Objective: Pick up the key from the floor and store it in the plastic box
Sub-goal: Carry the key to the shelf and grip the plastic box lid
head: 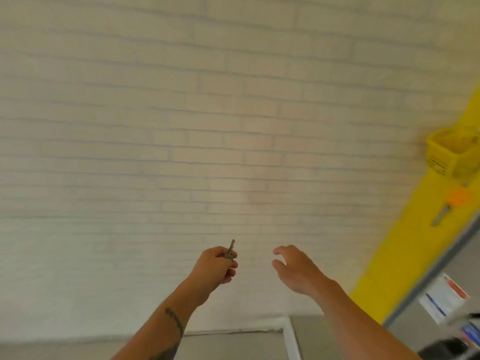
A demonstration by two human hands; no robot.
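Holding: left hand is closed on the key, pinching its head between thumb and fingers; the blade sticks up and away, clear of the grip.
Right hand: spread and empty, fingers loosely curled, near the left hand but not touching it or the key.
Handling: judged small, light, stiff metal, smooth enough to slip; the flat head is the sound place to pinch, as now.
Key position: off the floor, in the left fingertips, left of the right hand.
Wall: pale brick behind both hands.
Box: yellow, far right, well apart from the key; blurred, contents unclear.
Hanging: another key with orange tag below the box.
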